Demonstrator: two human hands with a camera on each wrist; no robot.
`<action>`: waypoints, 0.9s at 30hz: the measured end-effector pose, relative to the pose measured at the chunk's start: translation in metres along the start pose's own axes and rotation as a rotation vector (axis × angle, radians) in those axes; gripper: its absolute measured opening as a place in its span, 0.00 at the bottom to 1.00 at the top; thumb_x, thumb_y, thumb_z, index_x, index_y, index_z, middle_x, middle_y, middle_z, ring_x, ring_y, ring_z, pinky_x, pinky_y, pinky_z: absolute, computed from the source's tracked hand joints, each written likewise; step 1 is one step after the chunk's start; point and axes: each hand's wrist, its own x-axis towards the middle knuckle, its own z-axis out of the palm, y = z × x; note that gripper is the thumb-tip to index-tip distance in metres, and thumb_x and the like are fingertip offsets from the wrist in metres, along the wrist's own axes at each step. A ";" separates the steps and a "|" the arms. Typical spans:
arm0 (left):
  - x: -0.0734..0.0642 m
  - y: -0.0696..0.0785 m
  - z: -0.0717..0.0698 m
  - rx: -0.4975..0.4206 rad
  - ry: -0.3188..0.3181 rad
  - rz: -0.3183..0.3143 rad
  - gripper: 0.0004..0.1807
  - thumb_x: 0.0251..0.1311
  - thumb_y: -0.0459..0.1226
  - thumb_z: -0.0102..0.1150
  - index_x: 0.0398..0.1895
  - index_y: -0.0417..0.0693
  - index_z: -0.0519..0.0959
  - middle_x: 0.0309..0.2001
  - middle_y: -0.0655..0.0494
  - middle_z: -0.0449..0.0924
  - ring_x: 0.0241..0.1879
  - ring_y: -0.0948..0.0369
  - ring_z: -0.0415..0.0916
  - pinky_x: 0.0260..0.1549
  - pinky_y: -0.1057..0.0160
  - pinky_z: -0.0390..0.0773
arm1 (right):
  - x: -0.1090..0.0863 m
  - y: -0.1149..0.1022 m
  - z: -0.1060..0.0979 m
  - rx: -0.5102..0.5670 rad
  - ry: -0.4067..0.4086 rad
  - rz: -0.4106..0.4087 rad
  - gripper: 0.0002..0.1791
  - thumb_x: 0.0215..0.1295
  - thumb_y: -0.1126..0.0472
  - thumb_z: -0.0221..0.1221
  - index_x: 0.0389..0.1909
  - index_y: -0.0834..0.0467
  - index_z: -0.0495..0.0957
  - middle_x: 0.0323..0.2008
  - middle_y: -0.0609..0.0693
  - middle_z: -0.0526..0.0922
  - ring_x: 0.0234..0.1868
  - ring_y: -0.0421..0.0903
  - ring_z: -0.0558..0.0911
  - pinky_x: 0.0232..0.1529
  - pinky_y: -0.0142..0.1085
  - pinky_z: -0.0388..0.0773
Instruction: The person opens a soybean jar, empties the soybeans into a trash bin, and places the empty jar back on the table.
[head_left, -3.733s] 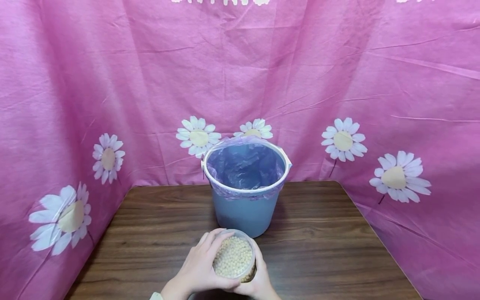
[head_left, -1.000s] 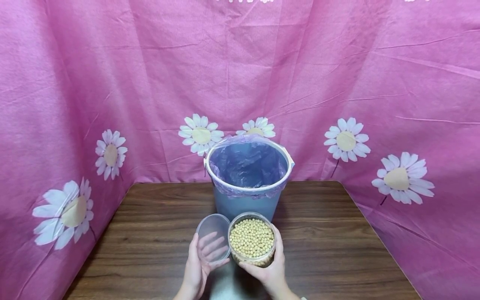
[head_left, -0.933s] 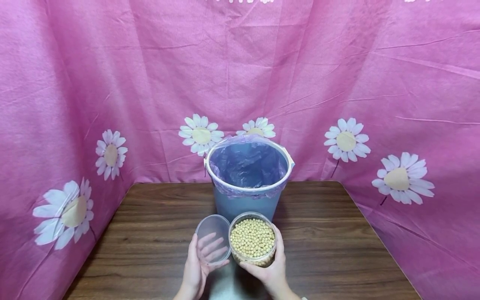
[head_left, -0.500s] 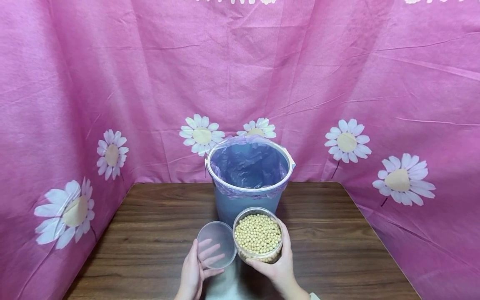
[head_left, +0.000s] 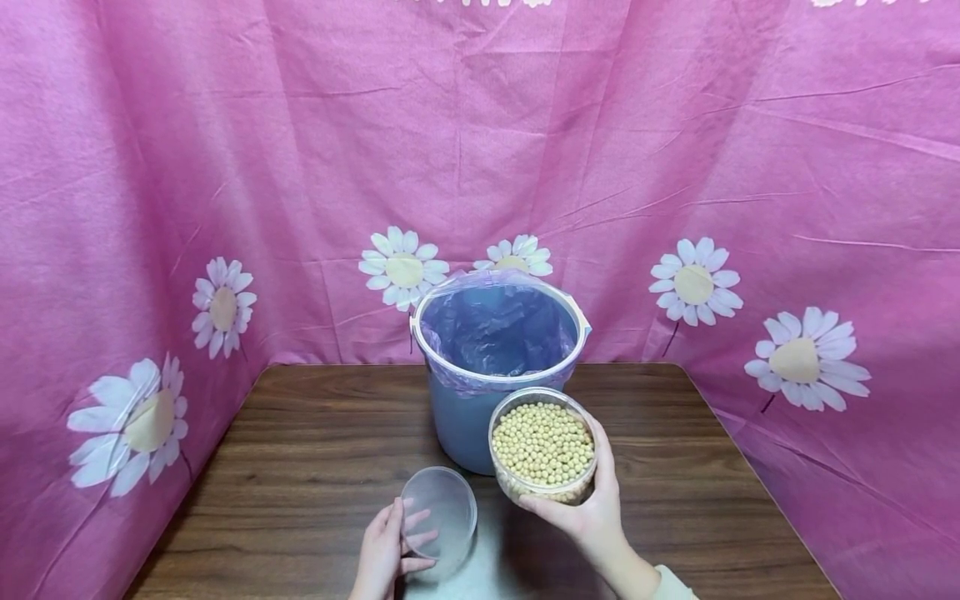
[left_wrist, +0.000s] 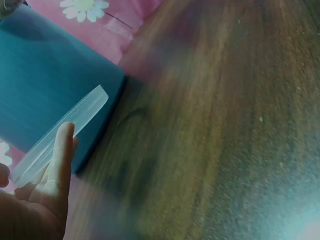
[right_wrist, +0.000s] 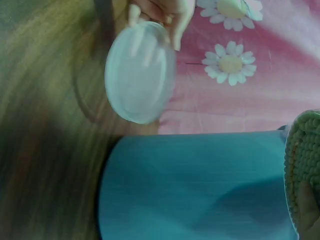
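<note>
My right hand point(head_left: 597, 512) grips a clear round plastic jar point(head_left: 517, 490) from its right side, with the thumb across the front. Small pale yellow beans point(head_left: 543, 443), like soybeans, fill it nearly to the rim. The jar is held in the air at the front right of the blue bucket point(head_left: 459, 417). Lower and to the left, my left hand point(head_left: 381, 546) holds the translucent lid point(head_left: 450, 521) by its edge, thumb on one side and fingers behind. The left wrist view shows the lid point(left_wrist: 82, 112) edge-on. In the right wrist view, the jar point(right_wrist: 304, 150) is partly cut off.
A thin purple bag point(head_left: 491, 329) lines the bucket and folds over its white rim. The bucket stands upright on a brown wood-grain table point(head_left: 315, 450). Pink cloth point(head_left: 315, 167) with white daisies hangs around the back and sides.
The lid has come off the jar, which both hands held at first. Lately the jar has moved up and right in my right hand, while the lid has gone down, away from it.
</note>
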 end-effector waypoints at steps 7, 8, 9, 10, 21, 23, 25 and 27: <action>0.002 -0.009 -0.007 0.019 -0.018 -0.025 0.34 0.79 0.48 0.34 0.66 0.21 0.53 0.57 0.30 0.77 0.41 0.51 0.86 0.29 0.53 0.87 | 0.016 -0.016 -0.012 -0.025 0.028 0.004 0.66 0.20 0.81 0.75 0.73 0.61 0.59 0.64 0.52 0.69 0.61 0.39 0.70 0.62 0.24 0.65; 0.003 -0.010 -0.008 0.022 -0.022 -0.029 0.34 0.79 0.48 0.34 0.66 0.21 0.53 0.57 0.29 0.77 0.42 0.50 0.86 0.29 0.52 0.87 | 0.019 -0.018 -0.014 -0.035 0.030 -0.001 0.66 0.21 0.81 0.75 0.73 0.61 0.59 0.64 0.52 0.69 0.61 0.40 0.70 0.62 0.24 0.65; 0.004 -0.011 -0.009 0.025 -0.026 -0.031 0.34 0.79 0.48 0.34 0.66 0.20 0.53 0.57 0.29 0.77 0.42 0.50 0.86 0.29 0.52 0.87 | 0.022 -0.020 -0.016 -0.044 0.033 -0.007 0.66 0.21 0.81 0.75 0.73 0.60 0.59 0.63 0.52 0.70 0.61 0.40 0.70 0.62 0.24 0.65; 0.004 -0.012 -0.010 0.028 -0.029 -0.031 0.34 0.79 0.48 0.33 0.66 0.20 0.53 0.57 0.28 0.76 0.42 0.49 0.86 0.29 0.52 0.87 | 0.024 -0.022 -0.019 -0.052 0.037 -0.015 0.66 0.20 0.81 0.75 0.73 0.60 0.60 0.63 0.52 0.70 0.61 0.41 0.70 0.62 0.24 0.65; 0.009 -0.021 -0.017 0.047 -0.035 -0.061 0.31 0.78 0.42 0.38 0.64 0.18 0.51 0.52 0.29 0.79 0.41 0.50 0.86 0.29 0.51 0.87 | 0.056 -0.044 -0.037 -0.142 0.093 -0.016 0.65 0.25 0.80 0.75 0.73 0.54 0.60 0.64 0.46 0.69 0.62 0.40 0.67 0.63 0.22 0.62; 0.008 -0.021 -0.017 0.047 -0.040 -0.057 0.31 0.78 0.41 0.39 0.64 0.18 0.51 0.52 0.30 0.80 0.41 0.50 0.86 0.29 0.51 0.87 | 0.063 -0.046 -0.040 -0.155 0.094 -0.027 0.64 0.26 0.80 0.75 0.73 0.54 0.60 0.64 0.45 0.69 0.62 0.39 0.67 0.63 0.21 0.62; 0.008 -0.021 -0.018 0.052 -0.045 -0.056 0.31 0.77 0.41 0.41 0.64 0.17 0.51 0.51 0.31 0.81 0.40 0.52 0.86 0.30 0.51 0.87 | 0.069 -0.049 -0.043 -0.172 0.094 -0.034 0.63 0.27 0.79 0.75 0.73 0.55 0.60 0.63 0.44 0.69 0.62 0.38 0.67 0.64 0.21 0.62; 0.008 -0.022 -0.019 0.066 -0.045 -0.060 0.31 0.77 0.40 0.43 0.63 0.16 0.52 0.49 0.33 0.82 0.38 0.54 0.86 0.30 0.52 0.87 | 0.076 -0.051 -0.045 -0.190 0.096 -0.030 0.62 0.28 0.78 0.75 0.73 0.55 0.60 0.63 0.43 0.69 0.62 0.36 0.66 0.63 0.20 0.62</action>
